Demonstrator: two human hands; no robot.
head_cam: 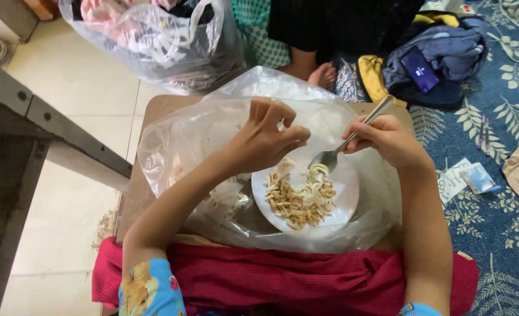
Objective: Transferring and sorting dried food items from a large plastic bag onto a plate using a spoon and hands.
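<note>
A white plate of pale noodles sits inside a clear plastic bag on a small brown table. My right hand grips a metal spoon, whose bowl rests on the noodles at the plate's upper part. My left hand hovers over the plate's upper left edge with fingers curled and pinched together; whether a noodle is between them is unclear.
A bulging plastic bag of clothes stands on the tiled floor behind the table. A person's foot and a phone on blue cloth lie beyond it. Patterned blue carpet covers the right; a red cloth lies across my lap.
</note>
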